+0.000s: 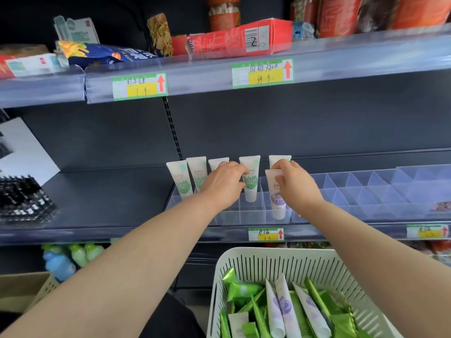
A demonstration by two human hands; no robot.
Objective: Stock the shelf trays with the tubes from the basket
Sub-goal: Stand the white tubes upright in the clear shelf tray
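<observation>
**Head view.** We see both hands at the clear divided shelf tray [366, 191], which sits on the middle shelf [109, 198].

- **Right hand:** The right hand [296, 185] pinches the flat top end of a purple-labelled tube [277, 196]. This tube stands cap-down in a front compartment of the tray.
- **Left hand:** The left hand [223, 182] grasps a green-labelled tube [251, 184], with fingers and thumb curled onto its left edge. This tube also stands cap-down, just left of the purple one and further back.
- **Other tubes in the tray:** Two more green tubes [181, 179] stand at the tray's left end, tilted slightly leftward. We note one white tube top [218, 161] behind the left hand and another [279, 158] behind the right hand; their labels are hidden.
- **Basket:** Below the shelf edge, the white slotted basket [268, 262] holds lying purple-labelled tubes [285, 311] among green ones [244, 290].
- **Shelf edge:** A price label [266, 234] is on the shelf edge under the tray.
</observation>
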